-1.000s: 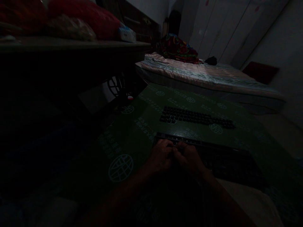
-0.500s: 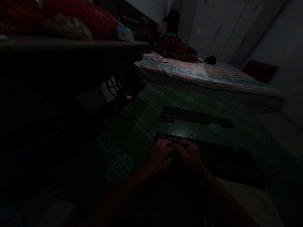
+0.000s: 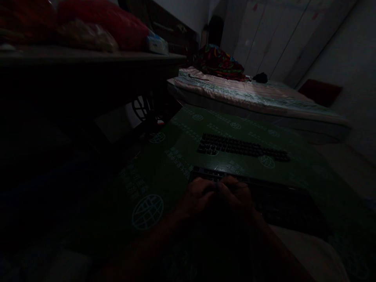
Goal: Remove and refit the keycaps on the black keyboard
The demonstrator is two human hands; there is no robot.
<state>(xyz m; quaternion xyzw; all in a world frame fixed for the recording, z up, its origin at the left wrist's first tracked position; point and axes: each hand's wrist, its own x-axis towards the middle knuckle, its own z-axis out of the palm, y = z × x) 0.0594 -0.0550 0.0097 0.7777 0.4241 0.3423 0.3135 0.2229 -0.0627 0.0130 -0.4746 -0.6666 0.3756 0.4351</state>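
Observation:
A black keyboard [image 3: 289,201] lies on the green printed tabletop [image 3: 164,176] in front of me. Over its left end, my left hand [image 3: 198,196] and my right hand [image 3: 236,196] meet with their fingertips together. Both have bent fingers, closed in a pinch. Whatever sits between them is too dark and small to make out. Beyond the keyboard, loose black keycaps [image 3: 241,147] lie in rows on the table. My hands hide part of the keyboard's left side.
A pale cloth [image 3: 308,250] lies at the keyboard's near right edge. Behind the table stands a bed [image 3: 264,94] with a dark patterned blanket [image 3: 220,62]. On the left, a raised shelf-like table [image 3: 141,57] holds a red bag [image 3: 102,19] and a small box [image 3: 158,43].
My hands stay at the keyboard's left end, with the fingertips drawn slightly closer together. The view has tilted a little, and the light on my hands is dimmer.

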